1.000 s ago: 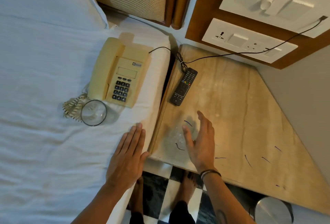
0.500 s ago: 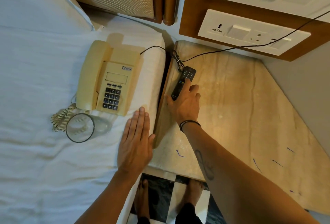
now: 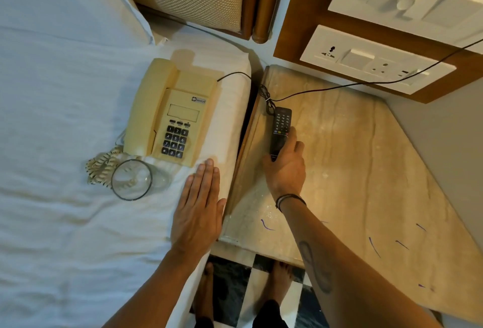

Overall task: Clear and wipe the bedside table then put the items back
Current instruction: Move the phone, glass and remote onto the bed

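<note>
Your right hand (image 3: pixel 286 168) is gripping the black slim plastic remote (image 3: pixel 281 126) on the beige marble bedside table (image 3: pixel 366 170); your left hand (image 3: pixel 198 212) is lying flat, fingers together, on the white bedsheet (image 3: pixel 52 118).

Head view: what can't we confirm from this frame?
- remote: lower end covered by the right hand; whether it is lifted off the bedside table is unclear.
- remote button labels: too small.
- black cord: far end cut off by the right edge.
- glass: whether it holds anything is unclear.
</note>
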### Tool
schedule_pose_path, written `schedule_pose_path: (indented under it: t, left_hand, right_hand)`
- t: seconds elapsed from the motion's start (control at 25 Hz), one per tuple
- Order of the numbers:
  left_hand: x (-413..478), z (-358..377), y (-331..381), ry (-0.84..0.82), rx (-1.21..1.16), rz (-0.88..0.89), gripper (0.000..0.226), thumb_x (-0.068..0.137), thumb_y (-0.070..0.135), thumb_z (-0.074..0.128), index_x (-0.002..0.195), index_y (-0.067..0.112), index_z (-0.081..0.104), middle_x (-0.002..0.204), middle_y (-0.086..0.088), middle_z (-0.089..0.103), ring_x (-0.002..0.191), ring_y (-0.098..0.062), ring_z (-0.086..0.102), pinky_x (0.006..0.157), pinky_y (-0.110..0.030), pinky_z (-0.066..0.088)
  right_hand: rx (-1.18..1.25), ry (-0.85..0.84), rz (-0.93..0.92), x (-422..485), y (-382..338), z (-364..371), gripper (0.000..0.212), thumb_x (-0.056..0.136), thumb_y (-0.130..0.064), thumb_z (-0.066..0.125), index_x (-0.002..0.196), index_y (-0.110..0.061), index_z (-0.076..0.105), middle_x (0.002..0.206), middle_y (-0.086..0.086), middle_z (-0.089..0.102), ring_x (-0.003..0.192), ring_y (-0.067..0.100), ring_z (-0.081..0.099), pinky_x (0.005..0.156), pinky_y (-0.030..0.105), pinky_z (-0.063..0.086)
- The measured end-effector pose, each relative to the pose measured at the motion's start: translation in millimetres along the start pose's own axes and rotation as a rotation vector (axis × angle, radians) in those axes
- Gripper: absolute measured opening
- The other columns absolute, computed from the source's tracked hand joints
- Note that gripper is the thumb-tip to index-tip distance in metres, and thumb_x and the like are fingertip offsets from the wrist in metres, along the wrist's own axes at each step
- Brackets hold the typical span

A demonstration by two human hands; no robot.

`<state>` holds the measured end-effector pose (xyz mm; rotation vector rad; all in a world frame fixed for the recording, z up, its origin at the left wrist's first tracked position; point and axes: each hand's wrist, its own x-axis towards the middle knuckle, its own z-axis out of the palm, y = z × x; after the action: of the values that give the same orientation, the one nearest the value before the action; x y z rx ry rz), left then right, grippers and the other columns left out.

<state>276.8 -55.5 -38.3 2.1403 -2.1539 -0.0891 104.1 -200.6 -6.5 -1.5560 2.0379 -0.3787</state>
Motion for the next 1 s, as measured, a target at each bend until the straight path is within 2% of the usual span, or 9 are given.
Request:
schedule_pose_path:
  t: [0.12, 0.2, 0.28, 0.4, 0.48, 0.64, 0.8, 0.88, 1.0]
  left_hand:
    - [-19.8, -3.6, -5.8, -0.029, -0.017, -0.004, 0.068, 0.115, 0.034, 0.033, 0.172, 0.0, 0.018, 0.182, -0.021, 0.015, 0.169, -0.036, 0.019, 0.133, -0.055, 0.033]
    - [-41.9, -7.2, -12.9, -0.041, -0.032, -0.011, 0.069, 0.115, 0.033, 0.035, 0.172, 0.0, 0.016, 0.183, -0.02, 0.013, 0.17, -0.036, 0.017, 0.134, -0.053, 0.031]
    - [-66.4, -10.7, -22.0, -0.055, -0.046, -0.017, 0.069, 0.115, 0.032, 0.036, 0.173, 0.001, 0.014, 0.183, -0.018, 0.011, 0.171, -0.034, 0.015, 0.135, -0.052, 0.03]
    - [-103.1, -17.5, -40.6, -0.056, -0.069, -0.033, 0.069, 0.115, 0.032, 0.038, 0.173, 0.002, 0.016, 0.184, -0.016, 0.011, 0.171, -0.033, 0.016, 0.134, -0.052, 0.03]
    - [-125.3, -23.0, -56.7, -0.057, -0.101, -0.068, 0.068, 0.114, 0.032, 0.038, 0.172, 0.002, 0.02, 0.184, -0.016, 0.014, 0.17, -0.032, 0.017, 0.135, -0.051, 0.028]
    - [-158.8, -34.2, -91.5, -0.061, -0.089, -0.157, 0.067, 0.114, 0.036, 0.034, 0.17, 0.001, 0.027, 0.182, -0.017, 0.02, 0.17, -0.033, 0.019, 0.134, -0.051, 0.027]
    - [-173.1, -36.7, -119.9, -0.054, -0.069, -0.181, 0.066, 0.113, 0.033, 0.035, 0.17, 0.001, 0.027, 0.182, -0.018, 0.02, 0.169, -0.034, 0.021, 0.134, -0.052, 0.028]
    - [-176.5, -37.0, -133.3, -0.054, -0.058, -0.182, 0.067, 0.112, 0.031, 0.038, 0.17, 0.0, 0.026, 0.181, -0.019, 0.02, 0.168, -0.036, 0.023, 0.132, -0.055, 0.032]
    - [-179.0, -37.5, -146.6, -0.068, -0.075, -0.168, 0.066, 0.113, 0.031, 0.034, 0.171, 0.001, 0.024, 0.182, -0.017, 0.019, 0.169, -0.036, 0.022, 0.132, -0.056, 0.032]
  right_hand:
    - [0.109, 0.067, 0.007, -37.9, 6.3, -11.9, 0.086, 0.093, -0.01, 0.069, 0.165, -0.021, 0.024, 0.151, 0.009, 0.043, 0.114, 0.037, 0.067, 0.092, 0.053, 0.063]
    - [0.166, 0.061, 0.003, -73.1, 6.4, -16.4, 0.081, 0.095, -0.011, 0.07, 0.163, -0.023, 0.027, 0.148, 0.005, 0.041, 0.107, 0.031, 0.07, 0.087, 0.046, 0.065]
    - [0.228, 0.045, 0.014, -111.3, 2.7, -15.4, 0.079, 0.097, -0.015, 0.071, 0.163, -0.023, 0.028, 0.146, 0.001, 0.039, 0.1, 0.017, 0.065, 0.082, 0.029, 0.062]
    - [0.371, -0.002, 0.071, -169.8, -17.1, -3.1, 0.076, 0.099, -0.022, 0.071, 0.163, -0.02, 0.03, 0.14, -0.003, 0.038, 0.098, -0.004, 0.051, 0.085, -0.003, 0.043]
    - [0.445, -0.031, 0.121, -203.4, -36.8, 11.4, 0.071, 0.101, -0.021, 0.07, 0.162, -0.016, 0.034, 0.137, -0.002, 0.039, 0.098, -0.007, 0.051, 0.085, -0.011, 0.035]
    - [0.476, -0.055, 0.205, -250.9, -85.6, 46.0, 0.067, 0.103, -0.017, 0.065, 0.162, -0.02, 0.033, 0.142, -0.003, 0.036, 0.106, 0.004, 0.053, 0.085, -0.008, 0.037]
    - [0.398, -0.019, 0.252, -267.7, -124.4, 83.5, 0.07, 0.103, -0.015, 0.064, 0.162, -0.025, 0.028, 0.138, -0.004, 0.035, 0.106, 0.017, 0.06, 0.088, 0.019, 0.054]
    - [0.347, -0.007, 0.254, -264.1, -133.2, 97.8, 0.075, 0.1, -0.023, 0.069, 0.162, -0.026, 0.027, 0.134, -0.001, 0.042, 0.107, 0.023, 0.061, 0.088, 0.031, 0.058]
    - [0.167, 0.009, 0.221, -249.8, -130.9, 110.5, 0.083, 0.092, -0.04, 0.075, 0.16, -0.026, 0.029, 0.124, 0.002, 0.052, 0.106, 0.025, 0.059, 0.09, 0.042, 0.058]
